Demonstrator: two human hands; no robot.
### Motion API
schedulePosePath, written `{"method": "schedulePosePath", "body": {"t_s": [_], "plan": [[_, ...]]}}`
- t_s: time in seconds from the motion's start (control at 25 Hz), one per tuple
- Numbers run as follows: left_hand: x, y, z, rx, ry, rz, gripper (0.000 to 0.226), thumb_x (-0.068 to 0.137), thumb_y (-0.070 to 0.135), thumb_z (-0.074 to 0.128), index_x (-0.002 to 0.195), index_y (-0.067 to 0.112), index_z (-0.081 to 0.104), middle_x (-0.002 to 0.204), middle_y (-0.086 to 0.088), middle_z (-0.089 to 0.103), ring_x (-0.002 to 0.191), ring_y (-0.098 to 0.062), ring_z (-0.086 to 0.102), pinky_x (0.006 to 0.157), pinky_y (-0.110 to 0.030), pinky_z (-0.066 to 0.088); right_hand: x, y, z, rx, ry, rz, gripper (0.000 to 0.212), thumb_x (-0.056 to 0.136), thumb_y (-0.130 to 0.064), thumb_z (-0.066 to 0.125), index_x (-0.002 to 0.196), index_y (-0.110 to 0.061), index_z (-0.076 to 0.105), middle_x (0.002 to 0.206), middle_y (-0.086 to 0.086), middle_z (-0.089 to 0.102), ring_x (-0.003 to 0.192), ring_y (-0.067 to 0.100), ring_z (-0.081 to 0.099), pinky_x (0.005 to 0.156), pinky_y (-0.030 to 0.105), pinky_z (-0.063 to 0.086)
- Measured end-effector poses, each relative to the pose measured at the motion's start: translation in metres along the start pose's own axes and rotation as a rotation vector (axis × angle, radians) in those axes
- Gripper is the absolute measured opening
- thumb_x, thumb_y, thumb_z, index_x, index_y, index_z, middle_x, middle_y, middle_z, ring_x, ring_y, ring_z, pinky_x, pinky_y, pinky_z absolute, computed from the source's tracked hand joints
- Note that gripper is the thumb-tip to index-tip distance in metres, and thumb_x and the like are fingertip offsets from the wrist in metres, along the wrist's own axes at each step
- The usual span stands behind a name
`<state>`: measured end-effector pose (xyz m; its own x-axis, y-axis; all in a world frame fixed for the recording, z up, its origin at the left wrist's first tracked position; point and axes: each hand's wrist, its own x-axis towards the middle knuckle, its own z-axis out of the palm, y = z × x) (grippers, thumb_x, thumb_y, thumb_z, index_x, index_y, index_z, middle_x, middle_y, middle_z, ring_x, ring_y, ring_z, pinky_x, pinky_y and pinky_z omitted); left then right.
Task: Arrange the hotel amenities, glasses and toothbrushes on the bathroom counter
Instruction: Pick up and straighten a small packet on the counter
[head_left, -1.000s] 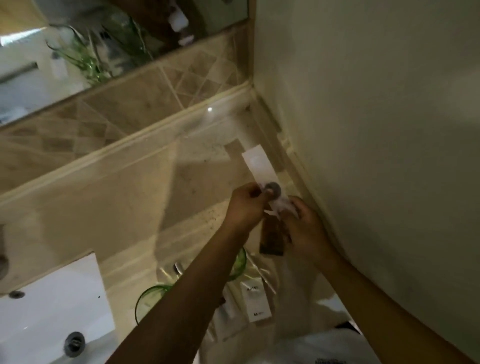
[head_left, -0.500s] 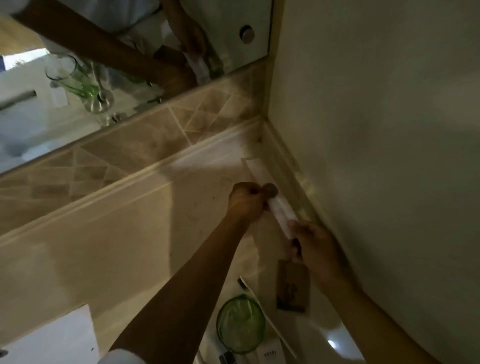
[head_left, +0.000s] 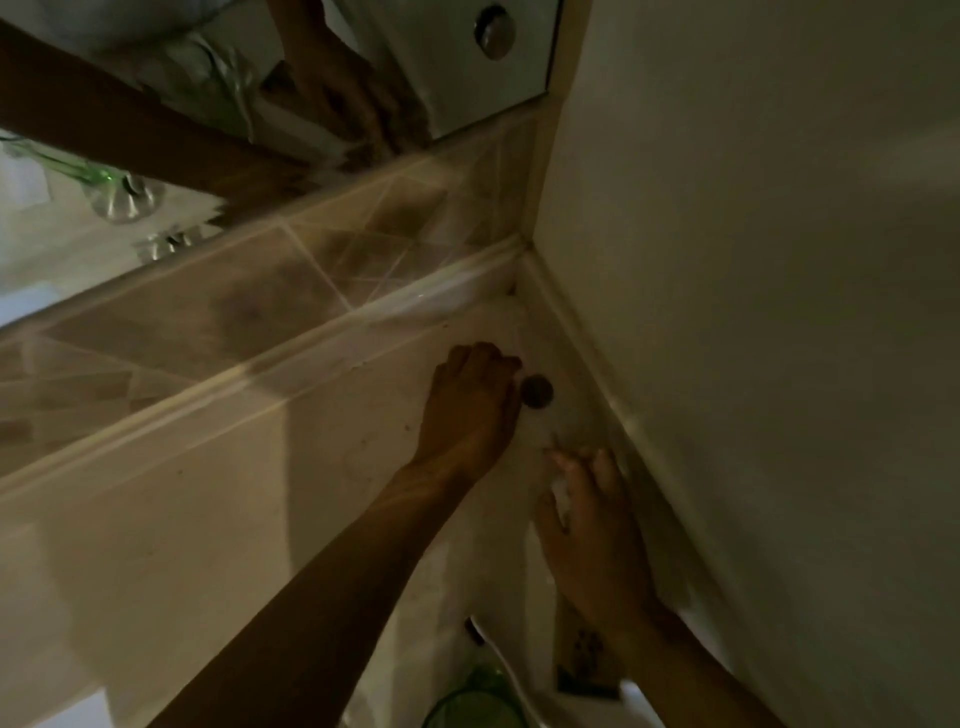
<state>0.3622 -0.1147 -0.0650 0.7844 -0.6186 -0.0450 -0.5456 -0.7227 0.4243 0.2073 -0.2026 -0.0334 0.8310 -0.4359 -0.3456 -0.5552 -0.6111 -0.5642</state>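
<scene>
Beige stone makes up the counter (head_left: 218, 519), which runs into a corner where a tiled backsplash (head_left: 291, 270) meets a plain cream wall (head_left: 753, 260). The picture is dim and blurred.

From the head camera, both bare forearms reach toward that corner. The left hand (head_left: 475, 405) lies knuckles up on the counter with its fingers curled under. Just beside its fingertips sits a small dark round thing (head_left: 536, 392), touching or nearly touching them; whether the fingers pinch it I cannot tell. The right hand (head_left: 587, 535) lies nearer the wall, fingers stretched forward and fairly straight, resting on a pale sachet (head_left: 558, 441) that is flat on the counter and runs along the base of the wall between the two hands. The sachet is too smeared to make out its edges or any print, and the right hand does not seem to clasp it.

Lower down, near the bottom edge, the rim of a green glass (head_left: 470, 701) shows. A thin white stick with a dark tip (head_left: 491, 652) slants beside it, perhaps a toothbrush. A brown packet (head_left: 584, 654) lies partly under the right wrist.

Above the backsplash a mirror (head_left: 441, 67) reflects the arms, a green-tinted glass and a round metal stud.
</scene>
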Motion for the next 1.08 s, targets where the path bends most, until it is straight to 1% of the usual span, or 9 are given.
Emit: {"method": "schedulePosePath", "body": {"t_s": [0.08, 0.2, 0.28, 0.36, 0.52, 0.6, 0.8, 0.88, 1.08], "plan": [[-0.001, -0.019, 0.006, 0.102, 0.002, 0.198, 0.039, 0.092, 0.022, 0.061, 0.130, 0.013, 0.062, 0.144, -0.015, 0.053, 0.137, -0.042, 0.042, 0.109, -0.054, 0.035, 0.006, -0.002, 0.007, -0.111, -0.051, -0.028, 0.054, 0.092, -0.030, 0.058, 0.143, -0.017, 0.048, 0.148, 0.004, 0.038, 0.130, 0.021, 0.043, 0.104, 0.027, 0.040], [0.004, -0.030, 0.007, 0.168, -0.082, 0.274, 0.045, 0.094, 0.032, 0.052, 0.135, 0.016, 0.059, 0.151, -0.014, 0.047, 0.144, -0.041, 0.034, 0.117, -0.060, 0.026, 0.013, -0.001, 0.010, -0.195, -0.055, 0.015, 0.065, 0.090, -0.036, 0.057, 0.150, -0.017, 0.040, 0.155, 0.004, 0.031, 0.136, 0.023, 0.032, 0.109, 0.035, 0.040], [0.007, -0.031, 0.006, 0.184, -0.109, 0.276, 0.049, 0.096, 0.039, 0.043, 0.138, 0.017, 0.055, 0.153, -0.014, 0.045, 0.145, -0.040, 0.032, 0.117, -0.061, 0.025, 0.015, 0.000, 0.010, -0.235, -0.033, 0.007, 0.068, 0.088, -0.037, 0.059, 0.150, -0.017, 0.041, 0.156, 0.004, 0.032, 0.137, 0.025, 0.031, 0.111, 0.039, 0.036], [0.010, -0.031, 0.006, 0.199, -0.141, 0.269, 0.054, 0.097, 0.043, 0.037, 0.144, 0.019, 0.049, 0.157, -0.013, 0.039, 0.148, -0.038, 0.027, 0.120, -0.059, 0.021, 0.016, 0.000, 0.011, -0.272, -0.011, -0.006, 0.068, 0.086, -0.038, 0.062, 0.148, -0.017, 0.044, 0.156, 0.004, 0.035, 0.137, 0.026, 0.035, 0.110, 0.040, 0.035], [0.013, -0.028, 0.012, 0.193, -0.159, 0.256, 0.058, 0.097, 0.044, 0.037, 0.147, 0.017, 0.044, 0.159, -0.015, 0.035, 0.150, -0.036, 0.024, 0.121, -0.059, 0.017, 0.018, -0.002, 0.014, -0.315, 0.029, -0.011, 0.067, 0.082, -0.038, 0.063, 0.144, -0.016, 0.049, 0.156, 0.005, 0.037, 0.135, 0.028, 0.039, 0.108, 0.042, 0.037], [0.012, -0.028, 0.014, 0.194, -0.161, 0.245, 0.059, 0.098, 0.044, 0.037, 0.149, 0.016, 0.041, 0.160, -0.015, 0.033, 0.150, -0.036, 0.023, 0.120, -0.061, 0.019, 0.018, -0.002, 0.015, -0.318, 0.015, 0.002, 0.067, 0.082, -0.039, 0.061, 0.144, -0.017, 0.049, 0.157, 0.006, 0.035, 0.136, 0.030, 0.038, 0.109, 0.044, 0.035], [0.008, -0.026, 0.018, 0.189, -0.179, 0.189, 0.062, 0.099, 0.046, 0.030, 0.153, 0.016, 0.033, 0.164, -0.016, 0.023, 0.152, -0.035, 0.015, 0.121, -0.060, 0.014, 0.019, -0.001, 0.018, -0.336, 0.019, 0.023, 0.069, 0.080, -0.039, 0.059, 0.144, -0.015, 0.049, 0.157, 0.009, 0.037, 0.135, 0.034, 0.039, 0.110, 0.047, 0.036], [0.007, -0.026, 0.019, 0.179, -0.171, 0.179, 0.061, 0.099, 0.045, 0.031, 0.153, 0.016, 0.033, 0.164, -0.017, 0.022, 0.153, -0.035, 0.014, 0.121, -0.060, 0.013, 0.018, 0.000, 0.019, -0.322, 0.009, 0.016, 0.072, 0.079, -0.038, 0.058, 0.146, -0.015, 0.047, 0.158, 0.008, 0.035, 0.135, 0.033, 0.039, 0.110, 0.047, 0.035], [0.007, -0.026, 0.017, 0.156, -0.187, 0.166, 0.063, 0.099, 0.047, 0.033, 0.154, 0.016, 0.030, 0.164, -0.018, 0.018, 0.153, -0.034, 0.011, 0.123, -0.057, 0.010, 0.018, -0.005, 0.016, -0.266, -0.037, 0.039, 0.073, 0.084, -0.037, 0.059, 0.151, -0.019, 0.036, 0.163, 0.004, 0.023, 0.142, 0.029, 0.028, 0.116, 0.045, 0.025]]}}
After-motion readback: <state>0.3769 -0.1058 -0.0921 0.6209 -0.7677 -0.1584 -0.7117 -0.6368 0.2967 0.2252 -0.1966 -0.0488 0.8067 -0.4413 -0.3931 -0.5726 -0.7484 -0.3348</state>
